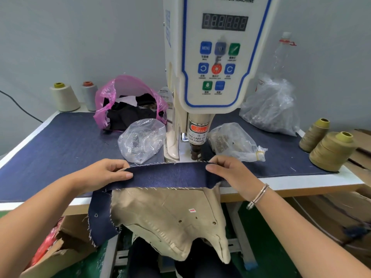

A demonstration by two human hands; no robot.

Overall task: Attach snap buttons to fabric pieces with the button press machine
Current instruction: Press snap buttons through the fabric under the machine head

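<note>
A dark blue denim band (170, 174) sewn to a beige fabric piece (168, 217) stretches across the table's front edge, just before the press head (197, 151) of the white button machine (216, 57). My left hand (108, 171) pinches the band's left part, thumb on top. My right hand (226, 169) pinches its right end. The beige piece hangs off the table and carries small metal snaps (214, 223). One snap (96, 215) sits on the hanging denim end at lower left.
Clear bags of snap parts lie left (142, 141) and right (232, 143) of the press, a bigger one (271, 109) behind. A pink bag (128, 101) with dark fabric stands at the back. Thread cones stand at back left (65, 97) and right (331, 153). Cardboard boxes sit below.
</note>
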